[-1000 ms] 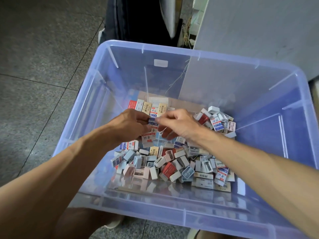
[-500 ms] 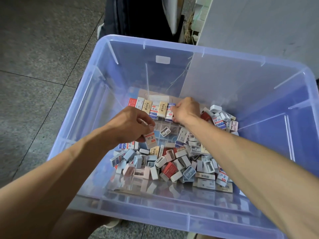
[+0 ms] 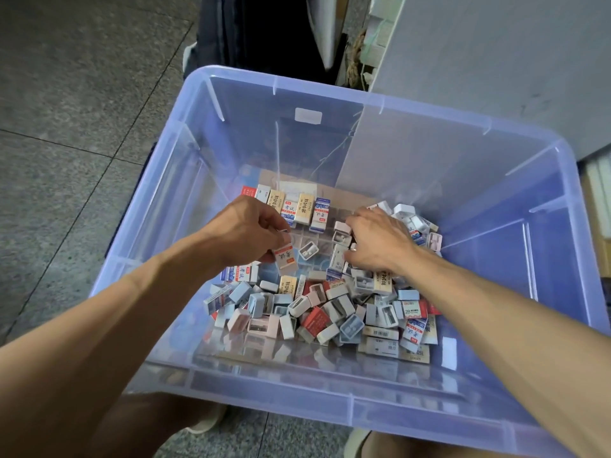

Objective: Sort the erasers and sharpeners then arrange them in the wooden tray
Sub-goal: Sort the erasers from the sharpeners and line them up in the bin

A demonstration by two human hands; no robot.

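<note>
Plastic bin (image 3: 330, 94) walls surround hands | left hand (image 3: 246, 231) pinches eraser (image 3: 285, 257) | right hand (image 3: 380, 241) rests spread on pile (image 3: 330, 312)

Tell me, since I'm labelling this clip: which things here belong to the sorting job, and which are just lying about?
Belong to the job:
- row of erasers
- loose pile of erasers and sharpeners
- eraser held by left hand
- right hand, reaching into the pile
- wooden tray under them

Lying about:
- clear plastic bin
- grey board
- tiled floor

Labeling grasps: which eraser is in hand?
The red-and-white eraser, pinched in the left hand above the pile; the others lie loose or stand in the back row.
</note>
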